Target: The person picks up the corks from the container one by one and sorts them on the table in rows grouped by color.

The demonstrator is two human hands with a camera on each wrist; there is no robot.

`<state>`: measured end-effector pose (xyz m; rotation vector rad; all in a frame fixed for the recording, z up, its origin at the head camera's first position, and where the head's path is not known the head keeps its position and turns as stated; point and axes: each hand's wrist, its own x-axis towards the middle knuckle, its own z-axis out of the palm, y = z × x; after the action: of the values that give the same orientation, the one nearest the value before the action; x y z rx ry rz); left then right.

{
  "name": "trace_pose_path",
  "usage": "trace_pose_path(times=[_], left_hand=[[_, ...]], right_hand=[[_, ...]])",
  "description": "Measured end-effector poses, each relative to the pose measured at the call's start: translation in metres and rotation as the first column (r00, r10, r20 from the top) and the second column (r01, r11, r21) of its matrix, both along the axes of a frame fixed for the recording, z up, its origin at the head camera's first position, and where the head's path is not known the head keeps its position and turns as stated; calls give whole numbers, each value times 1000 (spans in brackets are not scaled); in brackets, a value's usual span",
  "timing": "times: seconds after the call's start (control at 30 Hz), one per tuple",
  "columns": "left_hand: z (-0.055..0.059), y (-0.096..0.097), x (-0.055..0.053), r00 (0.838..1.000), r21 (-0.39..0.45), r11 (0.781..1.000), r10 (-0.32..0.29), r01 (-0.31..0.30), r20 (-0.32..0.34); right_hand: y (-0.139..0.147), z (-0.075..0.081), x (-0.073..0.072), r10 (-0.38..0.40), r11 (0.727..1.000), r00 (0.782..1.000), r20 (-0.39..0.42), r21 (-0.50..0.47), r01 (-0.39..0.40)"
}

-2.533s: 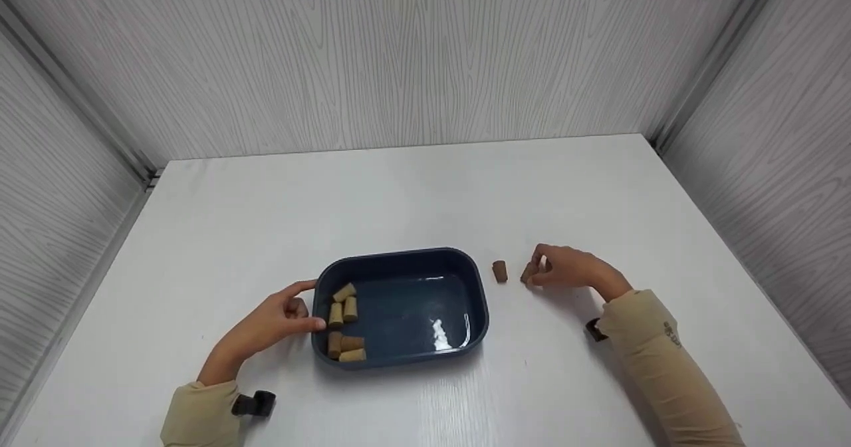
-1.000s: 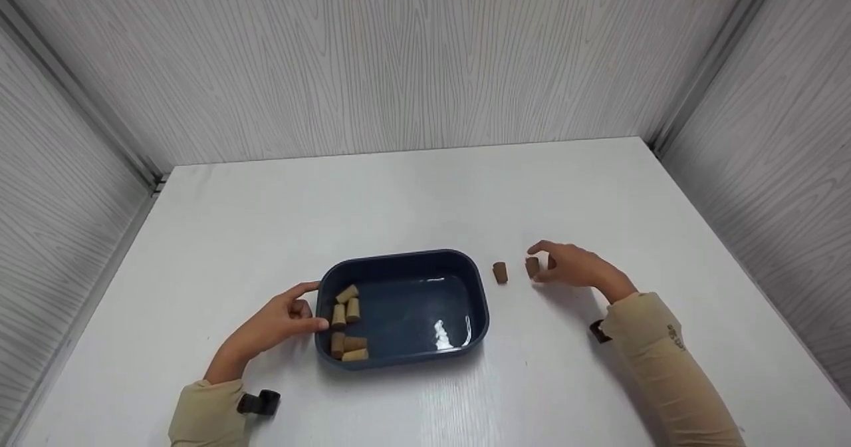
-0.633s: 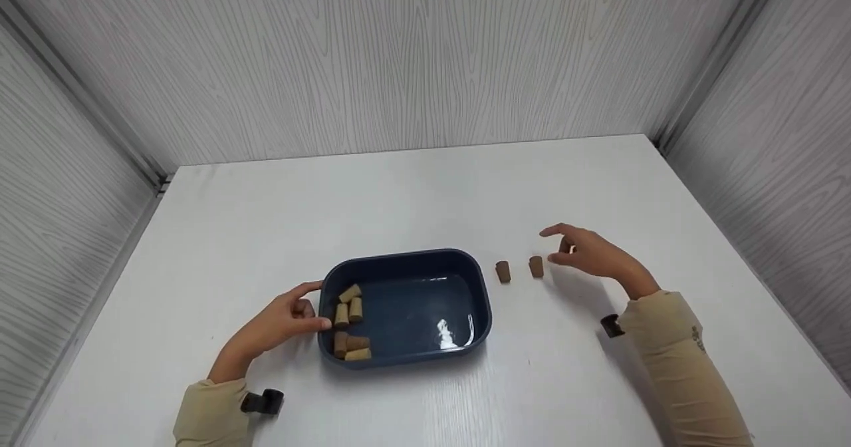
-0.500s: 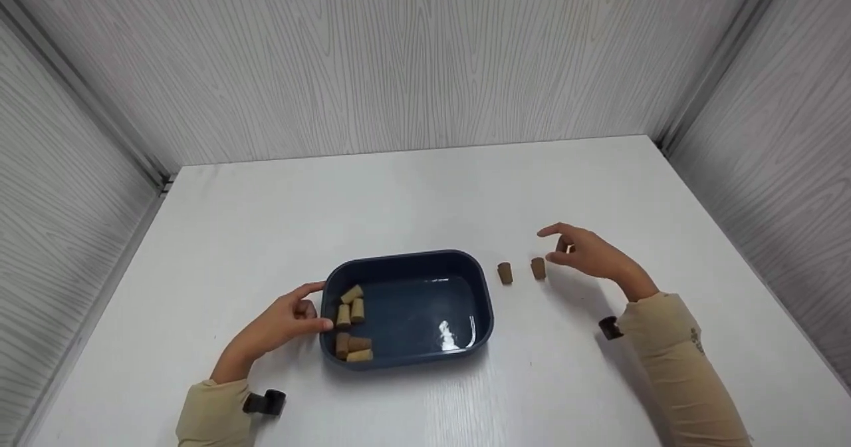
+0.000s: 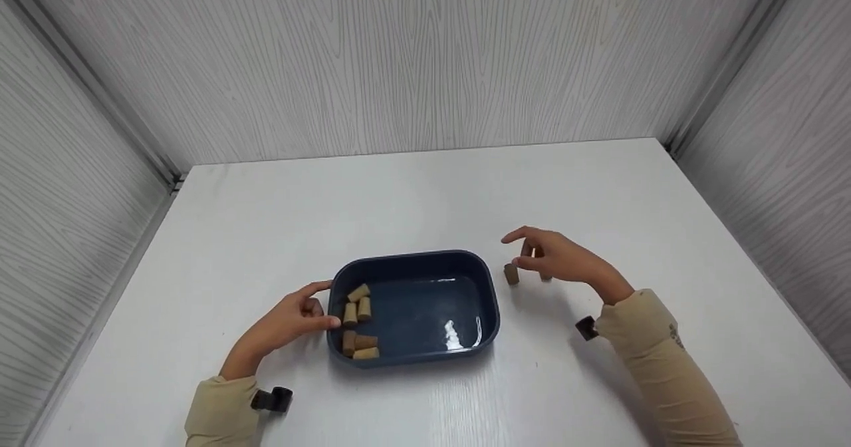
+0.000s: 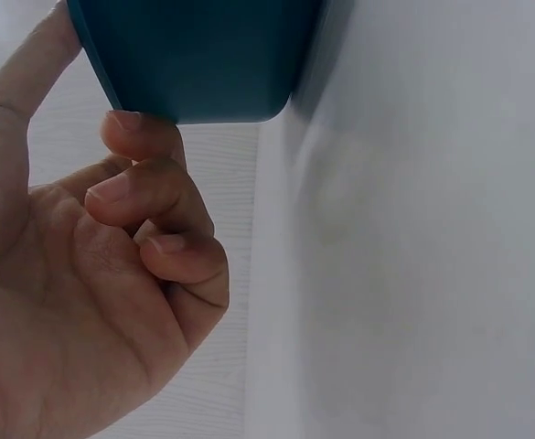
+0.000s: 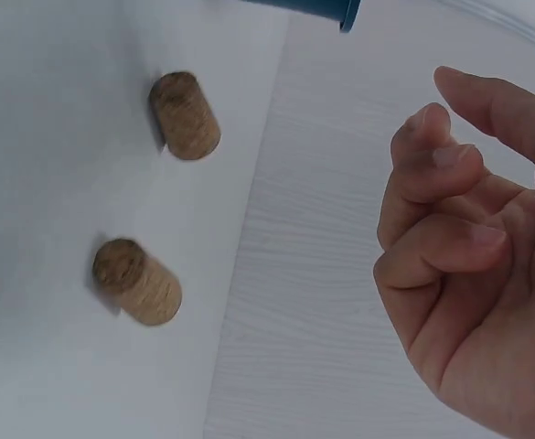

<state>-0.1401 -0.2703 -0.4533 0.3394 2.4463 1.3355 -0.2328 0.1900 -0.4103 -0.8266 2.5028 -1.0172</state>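
Observation:
A dark blue rectangular tray (image 5: pixel 419 317) sits on the white table, with several tapered cork stoppers (image 5: pixel 364 309) at its left end. My left hand (image 5: pixel 282 324) grips that end, thumb over the rim and index finger along the outer wall; the left wrist view shows its other fingers curled by the tray's corner. To the tray's right are two brown corks: a nearer cork (image 5: pixel 511 275) and a farther cork (image 5: pixel 546 277), mostly hidden behind my right hand (image 5: pixel 558 257). That hand hovers above them with thumb and index finger apart, holding nothing. Both corks show fully in the right wrist view.
White panels with a wood-grain pattern (image 5: pixel 412 61) close off the back and both sides of the table. A small black device (image 5: pixel 272 400) is worn on my left wrist, another black device (image 5: pixel 586 328) on my right.
My right hand let go of the farther cork, leaving it on the table, lifted off, then moved left over the nearer cork. The left hand keeps its grip on the tray.

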Motion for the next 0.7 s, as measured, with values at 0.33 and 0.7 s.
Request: trace_pose_path(times=[0.33,0.7], left_hand=[[0,-10,0,1000,0,1000,13,-13,12],[3,-6,-3,1000,-29,999,17,-17,-18]], right_hand=[[-41,16,2,126,991,992,-29,-36,-127],[-65,50,2,127,989,988,-89,-62,-133]])
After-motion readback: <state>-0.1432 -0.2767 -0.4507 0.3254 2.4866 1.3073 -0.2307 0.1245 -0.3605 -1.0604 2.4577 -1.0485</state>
